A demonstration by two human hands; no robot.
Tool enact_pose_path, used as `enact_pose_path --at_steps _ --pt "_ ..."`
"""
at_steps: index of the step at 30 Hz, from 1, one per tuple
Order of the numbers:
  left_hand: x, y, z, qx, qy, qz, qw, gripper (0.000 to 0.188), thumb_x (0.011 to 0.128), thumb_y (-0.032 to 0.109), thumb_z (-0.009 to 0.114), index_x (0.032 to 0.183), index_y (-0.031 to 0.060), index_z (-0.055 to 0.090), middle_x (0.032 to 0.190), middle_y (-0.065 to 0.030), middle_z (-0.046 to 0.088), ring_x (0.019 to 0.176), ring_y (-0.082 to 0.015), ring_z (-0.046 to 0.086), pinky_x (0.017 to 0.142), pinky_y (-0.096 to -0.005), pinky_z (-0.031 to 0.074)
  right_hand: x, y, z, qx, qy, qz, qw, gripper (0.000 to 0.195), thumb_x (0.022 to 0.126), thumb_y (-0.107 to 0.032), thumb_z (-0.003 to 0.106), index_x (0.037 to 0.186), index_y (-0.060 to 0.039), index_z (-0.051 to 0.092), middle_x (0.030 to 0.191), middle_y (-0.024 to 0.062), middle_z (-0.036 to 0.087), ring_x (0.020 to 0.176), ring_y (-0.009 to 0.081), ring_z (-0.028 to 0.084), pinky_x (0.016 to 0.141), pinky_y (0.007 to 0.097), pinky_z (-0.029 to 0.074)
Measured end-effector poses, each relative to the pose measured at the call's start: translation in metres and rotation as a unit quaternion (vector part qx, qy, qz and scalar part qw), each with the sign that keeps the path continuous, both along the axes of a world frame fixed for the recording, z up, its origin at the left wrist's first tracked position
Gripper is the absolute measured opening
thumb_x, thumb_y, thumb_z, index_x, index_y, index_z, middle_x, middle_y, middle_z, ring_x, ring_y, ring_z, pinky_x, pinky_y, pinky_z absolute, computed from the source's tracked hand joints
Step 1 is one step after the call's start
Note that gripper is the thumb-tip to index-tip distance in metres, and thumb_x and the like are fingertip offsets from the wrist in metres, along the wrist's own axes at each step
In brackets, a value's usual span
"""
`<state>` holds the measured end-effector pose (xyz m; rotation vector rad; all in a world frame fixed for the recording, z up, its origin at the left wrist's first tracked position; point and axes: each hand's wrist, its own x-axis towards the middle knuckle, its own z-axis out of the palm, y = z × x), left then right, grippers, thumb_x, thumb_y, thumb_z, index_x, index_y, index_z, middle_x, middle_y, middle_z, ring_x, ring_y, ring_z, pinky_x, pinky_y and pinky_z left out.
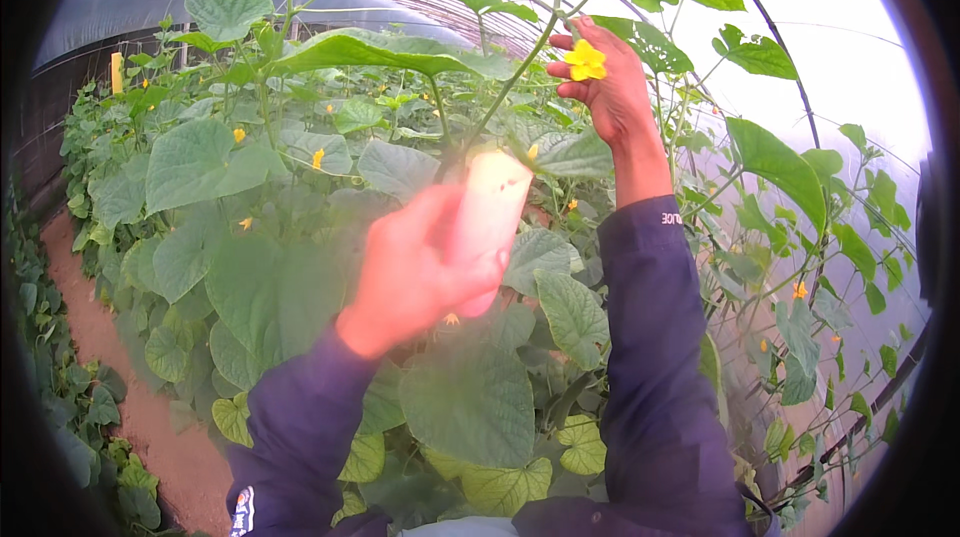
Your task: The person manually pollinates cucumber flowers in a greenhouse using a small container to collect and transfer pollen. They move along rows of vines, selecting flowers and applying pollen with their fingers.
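My left hand (420,267) is closed around a pale pinkish cylindrical container (491,207), held tilted in front of the leaves; glare blurs it. Higher up to the right, my right hand (607,79) reaches to a cucumber-like vine stem (525,64). A yellow flower (585,60) lies in front of its curled fingers, at the end of a small green stalk. The fingertips are partly behind the flower and stalk, so whether they grip it is unclear. A broad green leaf (375,51) spreads left of the stem.
Dense vines with large leaves (202,166) and small yellow flowers fill the middle. A bare soil path (142,402) runs along the left. Plastic greenhouse sheeting (847,64) on curved ribs rises at right, with more vines climbing beside it. A yellow strip (117,73) hangs far left.
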<state>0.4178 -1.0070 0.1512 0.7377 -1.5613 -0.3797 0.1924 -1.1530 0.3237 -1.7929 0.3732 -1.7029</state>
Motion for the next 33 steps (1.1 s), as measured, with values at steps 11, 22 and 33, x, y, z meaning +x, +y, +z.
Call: enact_pose_path --at_steps 11,22,33 --pt "-0.035 -0.046 0.081 -0.044 -0.019 0.011 0.999 0.064 0.084 0.018 0.092 0.137 -0.0086 0.068 0.117 -0.0133 0.077 0.1 -0.0182 0.077 0.087 -0.0347 0.065 -0.005 -0.017 0.026 -0.031 0.093 0.084 0.992 0.05 0.103 -0.026 0.08 0.139 0.0063 0.065 0.114 0.0109 0.076 0.074 0.0132 0.073 0.056 0.0264 0.055" --pt "-0.037 -0.061 0.12 -0.075 -0.01 0.089 0.993 0.052 0.09 0.009 0.089 0.134 -0.008 0.067 0.117 -0.0133 0.077 0.101 -0.0186 0.078 0.089 -0.0346 0.065 -0.007 -0.031 0.045 -0.041 0.135 0.2 0.97 0.029 0.102 -0.024 0.08 0.117 -0.0004 0.072 0.107 0.0068 0.075 0.08 0.0094 0.069 0.055 0.0227 0.045" --pt "-0.033 -0.059 0.136 -0.075 -0.005 0.095 0.993 0.048 0.093 0.008 0.088 0.133 -0.0087 0.068 0.118 -0.0145 0.078 0.103 -0.018 0.077 0.091 -0.0337 0.064 -0.005 -0.023 0.048 -0.027 0.114 0.226 0.967 0.038 0.109 -0.036 0.074 0.119 -0.0002 0.073 0.115 0.0102 0.076 0.077 0.0119 0.072 0.052 0.0243 0.049"
